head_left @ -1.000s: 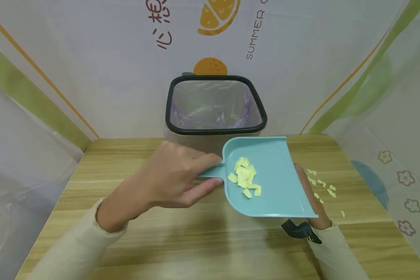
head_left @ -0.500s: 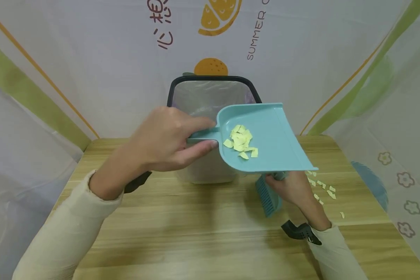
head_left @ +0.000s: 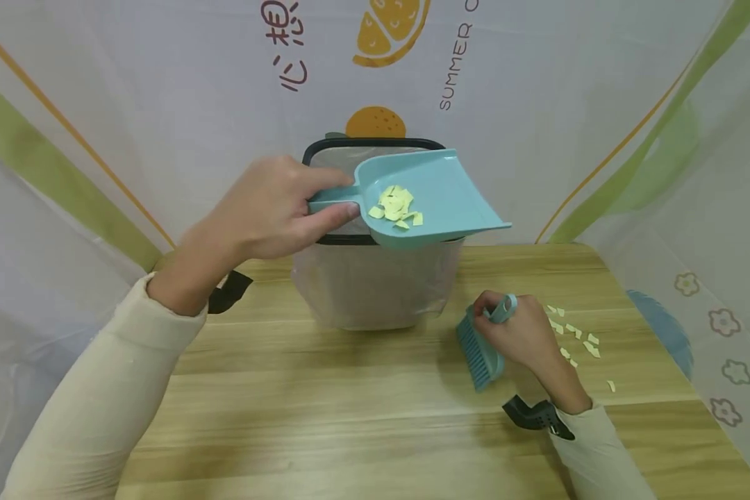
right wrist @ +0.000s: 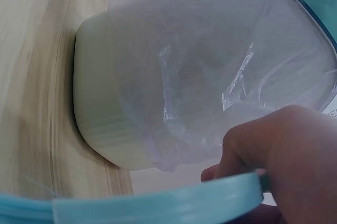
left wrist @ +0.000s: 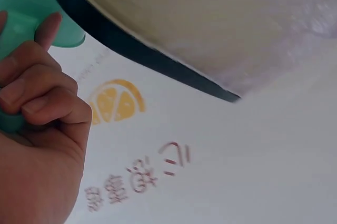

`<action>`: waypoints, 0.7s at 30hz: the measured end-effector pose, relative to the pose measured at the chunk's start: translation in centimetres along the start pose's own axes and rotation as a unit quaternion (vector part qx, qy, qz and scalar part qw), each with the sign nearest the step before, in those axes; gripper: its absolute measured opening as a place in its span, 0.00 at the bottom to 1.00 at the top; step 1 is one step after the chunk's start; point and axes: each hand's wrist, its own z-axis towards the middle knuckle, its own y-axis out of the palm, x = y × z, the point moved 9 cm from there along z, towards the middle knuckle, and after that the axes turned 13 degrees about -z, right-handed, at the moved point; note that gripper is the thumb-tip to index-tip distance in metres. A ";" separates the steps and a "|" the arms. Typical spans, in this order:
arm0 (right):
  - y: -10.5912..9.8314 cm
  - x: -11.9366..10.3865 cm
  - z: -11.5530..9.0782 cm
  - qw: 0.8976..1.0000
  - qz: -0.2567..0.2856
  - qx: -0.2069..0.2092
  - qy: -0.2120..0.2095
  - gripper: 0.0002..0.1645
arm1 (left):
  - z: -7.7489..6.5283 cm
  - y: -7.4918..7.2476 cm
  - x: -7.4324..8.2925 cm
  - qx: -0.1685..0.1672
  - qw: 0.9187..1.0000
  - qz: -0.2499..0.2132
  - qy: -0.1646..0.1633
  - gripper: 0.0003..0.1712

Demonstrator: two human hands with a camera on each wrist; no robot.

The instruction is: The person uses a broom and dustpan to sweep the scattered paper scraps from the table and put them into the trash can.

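My left hand grips the handle of a light blue dustpan, held over the bin so that it overlaps the black rim in the head view. A small heap of pale yellow paper scraps lies in the pan near the handle. In the left wrist view, the curled fingers wrap the handle below the bin's rim. My right hand holds a matching small brush low over the table, right of the bin, bristles facing left. The right wrist view shows the brush close up.
More loose yellow scraps lie on the wooden table just right of the right hand. A thin plastic bag lines the bin and hangs down its outside. A printed white curtain stands behind the table and along both sides.
My left hand has carried the dustpan away from me, up and left, from in front of the bin to over its opening. The brush came into sight; my right hand stayed nearly still.
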 end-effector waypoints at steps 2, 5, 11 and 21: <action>0.0 0.0 0.0 1.000 0.000 0.006 -0.001 0.08 | 0.1 -0.3 -0.8 -0.001 1.000 0.005 -0.012 0.16; -0.1 0.0 0.1 1.000 -0.003 0.017 -0.006 0.08 | 0.1 -0.7 -2.1 -0.002 0.999 0.008 -0.031 0.16; 0.0 0.0 0.1 1.000 -0.007 0.021 -0.005 0.07 | -0.1 -1.4 -4.7 -0.010 0.996 0.030 -0.081 0.14; -0.1 0.1 0.0 1.000 -0.003 0.011 0.006 0.07 | -0.4 -2.3 -6.6 -0.013 0.989 0.066 -0.129 0.12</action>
